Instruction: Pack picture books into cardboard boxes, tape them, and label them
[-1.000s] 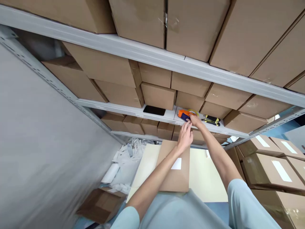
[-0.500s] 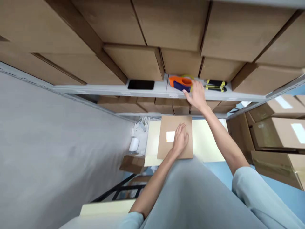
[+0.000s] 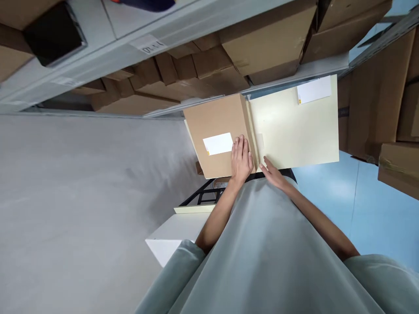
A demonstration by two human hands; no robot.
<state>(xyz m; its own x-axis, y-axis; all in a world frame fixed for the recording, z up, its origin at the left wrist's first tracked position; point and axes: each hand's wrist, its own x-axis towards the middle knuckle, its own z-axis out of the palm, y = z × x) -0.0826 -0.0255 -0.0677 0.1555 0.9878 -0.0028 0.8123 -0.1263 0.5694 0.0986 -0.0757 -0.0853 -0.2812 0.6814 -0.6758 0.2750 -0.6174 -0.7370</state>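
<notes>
A brown cardboard box with a white label lies on a pale yellow board. My left hand rests flat on top of the box, fingers stretched out, just right of the label. My right hand is low beside the box's right side, thumb and fingers apart; whether it touches the box I cannot tell. A pale, see-through strip shows next to that side, above the right fingertips. At the top edge, part of the dark blue and orange tape dispenser sits on the shelf.
A grey metal shelf with several cardboard boxes crosses the top, and a black phone lies on it. A white label lies on the board's far right. More boxes are stacked at right. A grey wall fills the left.
My right hand has left the tape dispenser on the shelf and come down beside the box. My left hand stays on the box. The view has tilted down and turned.
</notes>
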